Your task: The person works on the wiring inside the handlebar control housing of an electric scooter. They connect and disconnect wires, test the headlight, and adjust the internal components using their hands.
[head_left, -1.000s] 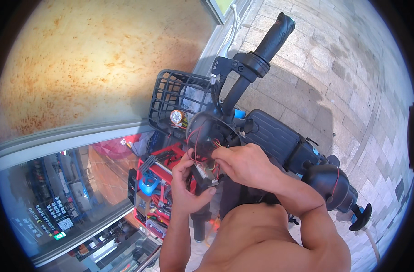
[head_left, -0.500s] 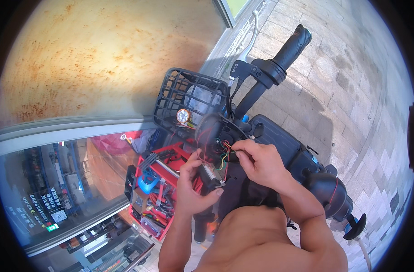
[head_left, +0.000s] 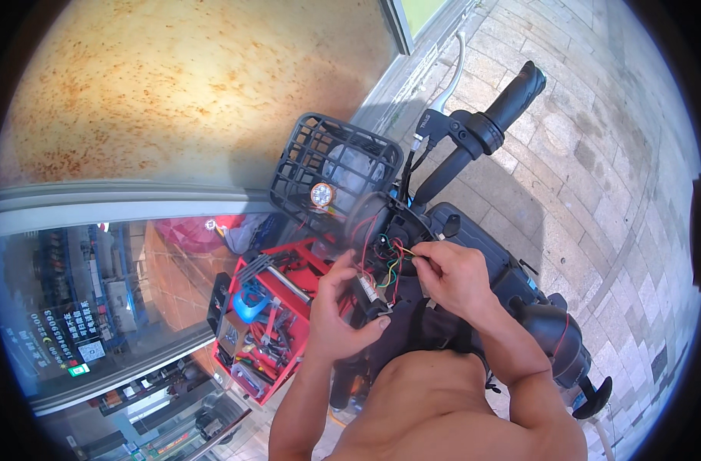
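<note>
My left hand (head_left: pixel 336 307) is curled around a small dark electrical module (head_left: pixel 369 296) with a pale face, its thumb reaching along the lower edge. My right hand (head_left: pixel 459 276) pinches a thin yellow wire (head_left: pixel 412 251) between thumb and fingertips. Red, green and yellow wires (head_left: pixel 396 257) run in a loose tangle between the two hands. They come from the opened black housing (head_left: pixel 400 224) below the handlebar (head_left: pixel 450 163) of an electric bike. Part of the module is hidden behind my left fingers.
A black basket (head_left: pixel 289 165) sits at the bike's front, with a round orange-rimmed lamp (head_left: pixel 322 194) by it. To my left stands an open red toolbox (head_left: pixel 300 296) full of hand tools. A rust-stained panel (head_left: pixel 181 92) and glass shopfront (head_left: pixel 74 307) border the left side; paving (head_left: pixel 588 192) lies right.
The view has shifted slightly, so the bike's front sits a little lower and farther right. Both hands keep much the same pose, the right still pinching the wire.
</note>
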Tool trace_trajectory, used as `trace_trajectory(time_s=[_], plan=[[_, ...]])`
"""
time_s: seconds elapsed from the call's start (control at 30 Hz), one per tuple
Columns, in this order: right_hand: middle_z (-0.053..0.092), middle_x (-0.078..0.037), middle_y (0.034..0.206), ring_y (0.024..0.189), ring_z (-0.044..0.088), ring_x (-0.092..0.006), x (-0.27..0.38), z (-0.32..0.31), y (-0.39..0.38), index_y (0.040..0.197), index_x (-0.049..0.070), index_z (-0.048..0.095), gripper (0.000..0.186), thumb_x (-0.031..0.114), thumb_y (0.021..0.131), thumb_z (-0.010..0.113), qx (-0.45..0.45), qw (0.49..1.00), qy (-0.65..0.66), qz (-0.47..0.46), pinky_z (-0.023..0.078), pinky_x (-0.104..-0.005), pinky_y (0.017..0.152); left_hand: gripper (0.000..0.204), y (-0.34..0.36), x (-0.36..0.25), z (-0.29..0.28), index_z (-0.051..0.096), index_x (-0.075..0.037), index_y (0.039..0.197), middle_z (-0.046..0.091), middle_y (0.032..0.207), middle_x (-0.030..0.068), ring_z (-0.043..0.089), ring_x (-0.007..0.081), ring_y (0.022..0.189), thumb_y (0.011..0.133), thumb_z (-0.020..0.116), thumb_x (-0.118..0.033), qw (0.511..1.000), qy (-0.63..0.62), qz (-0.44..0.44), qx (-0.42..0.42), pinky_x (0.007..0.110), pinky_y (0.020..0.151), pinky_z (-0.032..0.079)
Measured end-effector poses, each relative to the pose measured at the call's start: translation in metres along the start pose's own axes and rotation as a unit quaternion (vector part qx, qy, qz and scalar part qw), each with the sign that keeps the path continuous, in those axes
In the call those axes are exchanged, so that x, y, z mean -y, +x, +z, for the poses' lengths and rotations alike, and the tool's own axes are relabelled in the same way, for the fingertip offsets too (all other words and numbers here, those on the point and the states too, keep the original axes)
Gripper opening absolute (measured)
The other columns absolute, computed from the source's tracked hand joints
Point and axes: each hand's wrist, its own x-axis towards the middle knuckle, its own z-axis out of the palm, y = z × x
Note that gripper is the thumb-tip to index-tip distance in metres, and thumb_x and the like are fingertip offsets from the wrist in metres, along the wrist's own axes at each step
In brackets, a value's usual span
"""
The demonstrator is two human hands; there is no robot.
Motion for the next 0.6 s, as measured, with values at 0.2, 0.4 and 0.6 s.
trace_trajectory(time_s=[0.2, 0.4, 0.6], plan=[[0.068, -0.009, 0.078, 0.065, 0.067, -0.0281, 0.001, -0.004, 0.003, 0.1, 0.008, 0.07, 0.019, 0.008, 0.081, 0.07, 0.011, 1.0, 0.013, -0.004, 0.053, -0.0374, 0.056, 0.077, 0.0, 0.001, 0.0, 0.038, -0.001, 0.129, 0.033, 0.151, 0.0292, 0.046, 0.0298, 0.134, 0.069, 0.084, -0.012, 1.0, 0.011, 0.004, -0.003, 0.041, 0.108, 0.039], [0.067, -0.009, 0.075, 0.063, 0.066, -0.0303, 0.008, -0.003, 0.008, 0.107, 0.012, 0.068, 0.023, 0.009, 0.084, 0.068, 0.094, 0.994, 0.029, -0.057, 0.053, -0.0388, 0.055, 0.077, 0.001, 0.0, 0.0, 0.038, -0.001, 0.129, 0.032, 0.151, 0.0294, 0.047, 0.0292, 0.133, 0.069, 0.084, -0.012, 1.0, 0.005, 0.01, -0.001, 0.04, 0.108, 0.039], [0.069, -0.01, 0.077, 0.064, 0.067, -0.0289, 0.009, -0.001, 0.005, 0.099, 0.01, 0.069, 0.014, 0.009, 0.085, 0.069, 0.104, 0.993, 0.037, -0.051, 0.052, -0.0362, 0.054, 0.077, 0.0, 0.001, 0.0, 0.038, -0.002, 0.129, 0.032, 0.152, 0.0296, 0.05, 0.0279, 0.129, 0.068, 0.084, -0.012, 1.0, -0.002, 0.004, -0.005, 0.039, 0.106, 0.041]])
